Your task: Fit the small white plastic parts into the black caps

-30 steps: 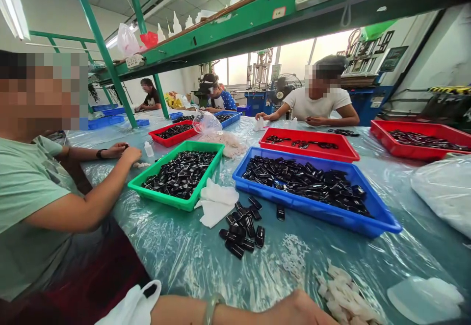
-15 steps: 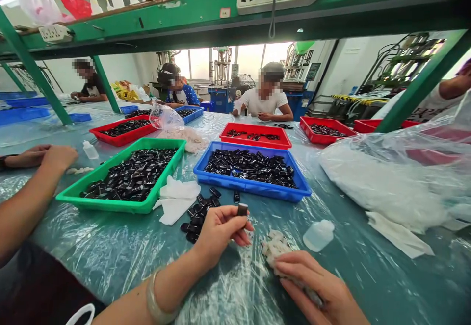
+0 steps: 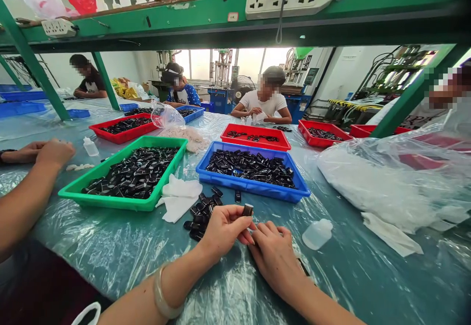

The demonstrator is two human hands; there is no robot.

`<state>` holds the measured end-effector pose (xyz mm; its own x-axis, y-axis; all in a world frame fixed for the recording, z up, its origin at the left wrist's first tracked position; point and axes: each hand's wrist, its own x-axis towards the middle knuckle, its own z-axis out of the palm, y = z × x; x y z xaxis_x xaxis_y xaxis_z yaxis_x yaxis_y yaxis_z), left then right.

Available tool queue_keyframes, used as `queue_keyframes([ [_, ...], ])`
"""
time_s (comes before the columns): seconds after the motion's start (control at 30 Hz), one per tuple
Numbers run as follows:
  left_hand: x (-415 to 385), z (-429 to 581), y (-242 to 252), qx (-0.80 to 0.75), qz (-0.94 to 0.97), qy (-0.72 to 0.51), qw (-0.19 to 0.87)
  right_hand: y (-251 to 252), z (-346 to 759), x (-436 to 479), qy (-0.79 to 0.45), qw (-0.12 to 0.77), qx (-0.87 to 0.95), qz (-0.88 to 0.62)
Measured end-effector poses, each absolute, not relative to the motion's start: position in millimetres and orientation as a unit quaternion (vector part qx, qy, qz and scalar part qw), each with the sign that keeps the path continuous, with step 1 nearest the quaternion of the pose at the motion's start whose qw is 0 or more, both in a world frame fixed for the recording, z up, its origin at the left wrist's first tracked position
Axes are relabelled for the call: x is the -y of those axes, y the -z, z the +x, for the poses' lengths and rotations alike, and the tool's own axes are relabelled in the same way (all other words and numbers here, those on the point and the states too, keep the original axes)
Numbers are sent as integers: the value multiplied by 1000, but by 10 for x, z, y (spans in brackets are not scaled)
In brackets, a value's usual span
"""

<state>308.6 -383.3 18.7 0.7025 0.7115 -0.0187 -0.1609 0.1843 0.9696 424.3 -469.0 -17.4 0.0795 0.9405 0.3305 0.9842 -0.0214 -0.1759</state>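
Note:
My left hand is closed in a pinch on a small black plastic part, held upright just above the table. My right hand is right beside it, fingers curled with the tips meeting the left hand; what they hold is hidden. A loose pile of the same black parts lies just left of my left hand. Behind it stands a blue tray full of black parts, and a green tray of them stands to the left.
A small white squeeze bottle lies right of my hands, white cloths between the trays, a large plastic bag at the right. Red trays sit farther back. A co-worker's hands rest at the left; other people sit across.
The view swung right and down onto my hands. My right hand rose from the white pieces and closed in against my left hand, which keeps its pinch on the black part.

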Motion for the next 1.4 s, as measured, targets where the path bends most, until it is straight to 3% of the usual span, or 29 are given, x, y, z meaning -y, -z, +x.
queue_keyframes([
  [0.4,3850,3109,-157,-250,585,-285,717,184,4269,4708,84,205,688,-692],
  [1.03,3957,3090,-116,-226,620,-209,722,-41,4465,4904,-91,453,590,-662],
  [1.4,4055,3072,-79,-178,615,-93,763,-240,4508,5057,-231,593,482,-602],
])
